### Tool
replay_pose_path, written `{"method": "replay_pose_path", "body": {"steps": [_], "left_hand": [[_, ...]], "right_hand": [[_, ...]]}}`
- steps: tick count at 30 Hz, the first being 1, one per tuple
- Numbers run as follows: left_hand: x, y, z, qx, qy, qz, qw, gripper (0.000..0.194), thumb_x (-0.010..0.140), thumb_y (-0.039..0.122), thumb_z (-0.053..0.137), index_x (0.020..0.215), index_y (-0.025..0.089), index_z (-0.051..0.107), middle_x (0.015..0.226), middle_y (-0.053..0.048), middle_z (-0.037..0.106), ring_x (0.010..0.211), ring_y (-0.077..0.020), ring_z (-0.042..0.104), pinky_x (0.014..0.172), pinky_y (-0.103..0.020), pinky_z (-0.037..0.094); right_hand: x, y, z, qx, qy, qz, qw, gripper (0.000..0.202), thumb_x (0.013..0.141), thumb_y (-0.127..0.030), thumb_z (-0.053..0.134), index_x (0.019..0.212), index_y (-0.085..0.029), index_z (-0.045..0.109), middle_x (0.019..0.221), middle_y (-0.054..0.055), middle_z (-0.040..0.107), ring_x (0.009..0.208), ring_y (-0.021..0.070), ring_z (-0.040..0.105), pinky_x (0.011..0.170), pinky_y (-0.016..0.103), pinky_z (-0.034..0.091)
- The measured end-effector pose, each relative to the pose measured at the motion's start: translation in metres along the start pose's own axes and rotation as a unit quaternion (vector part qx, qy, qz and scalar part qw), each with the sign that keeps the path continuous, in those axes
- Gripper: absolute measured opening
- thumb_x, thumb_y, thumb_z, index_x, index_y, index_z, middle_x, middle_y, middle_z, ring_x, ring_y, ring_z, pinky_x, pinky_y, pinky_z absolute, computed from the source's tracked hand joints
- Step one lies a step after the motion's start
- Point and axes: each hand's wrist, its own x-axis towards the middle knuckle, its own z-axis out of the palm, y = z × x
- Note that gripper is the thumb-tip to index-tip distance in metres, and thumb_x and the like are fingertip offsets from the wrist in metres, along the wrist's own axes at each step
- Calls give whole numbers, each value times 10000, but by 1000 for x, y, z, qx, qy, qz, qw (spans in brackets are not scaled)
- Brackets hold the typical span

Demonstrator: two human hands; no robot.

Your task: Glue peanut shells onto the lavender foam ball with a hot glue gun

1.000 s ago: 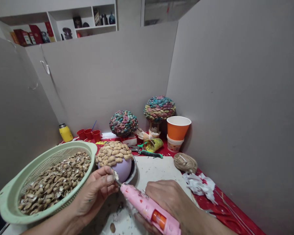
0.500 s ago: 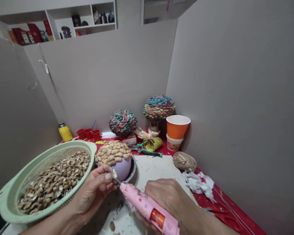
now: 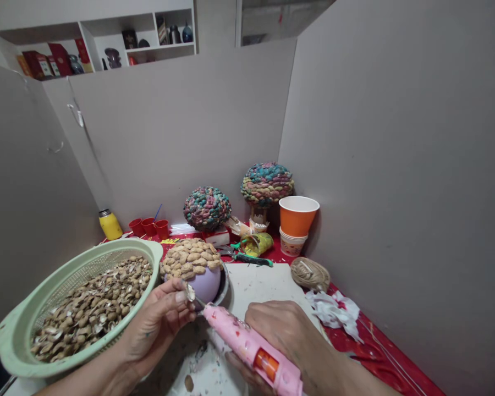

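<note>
Shell piece (image 3: 190, 292), pale and rough, sits just left of lower centre in the frame, pinched between the thumb and fingers of your left hand (image 3: 160, 314), with the nozzle of the pink, red-flecked glue gun (image 3: 235, 336) just beside it. Your right hand (image 3: 276, 327) reaches in from lower right, knuckles up, gripping the gun; labels on the red boxes (image 3: 60, 58) at upper left are too small to read.

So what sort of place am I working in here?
Probably a craft workspace: a pink glue gun in the right hand, a green basket of shells, and a purple ball partly covered with peanuts.
</note>
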Motion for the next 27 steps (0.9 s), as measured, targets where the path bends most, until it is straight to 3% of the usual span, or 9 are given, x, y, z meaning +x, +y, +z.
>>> {"method": "replay_pose_path", "body": {"steps": [5,8,10,13,17,20,23,27], "left_hand": [[-11,11,6,-1,-14,18,1000,204,717,137,800,881,147,679,815,-29,698,715,-119,650,704,-237,550],[-23,26,12,8,-19,58,998,216,701,168,815,874,141,687,824,-34,689,725,-123,636,699,-229,549],[-30,37,14,27,-16,83,996,225,686,166,824,866,144,692,809,-30,686,713,-124,631,679,-222,552],[-38,50,12,62,-12,100,993,202,692,131,812,850,172,693,799,-13,688,704,-121,633,664,-209,548],[-45,62,8,169,0,123,978,165,699,194,812,825,171,707,778,-10,670,699,-127,603,652,-206,525],[-47,71,11,266,26,152,952,199,634,230,849,754,152,712,694,-9,652,637,-127,568,598,-198,482],[-42,78,15,354,18,200,913,175,650,240,829,754,166,709,706,-22,678,646,-150,583,593,-212,462],[-21,80,16,474,3,301,828,69,691,167,765,749,184,730,734,-31,701,697,-174,600,678,-232,450]], "right_hand": [[9,2,-17,-32,34,-18,999,417,962,-393,417,594,-208,486,488,-26,498,409,106,410,473,296,211],[15,12,-26,-41,35,18,998,409,959,-407,428,618,-196,508,511,-16,516,427,105,442,473,277,224],[19,20,-30,-51,-4,93,994,392,943,-444,449,654,-192,533,561,7,564,470,127,496,492,275,234],[22,33,-32,-67,-139,219,964,276,898,-408,523,725,-198,568,666,39,645,565,179,574,523,287,219],[14,42,-29,-78,-210,255,941,58,785,-184,586,726,-186,585,716,64,689,613,202,606,529,302,190],[0,48,-23,-85,-239,277,927,47,738,-131,594,764,-160,620,787,106,716,679,237,636,543,303,210],[-12,53,-16,-81,-265,292,915,85,754,-190,625,820,-144,652,855,128,724,743,265,653,565,305,244],[-20,61,-13,-61,-292,295,908,174,733,-287,690,849,-158,677,904,117,722,793,269,654,589,300,289]]}}
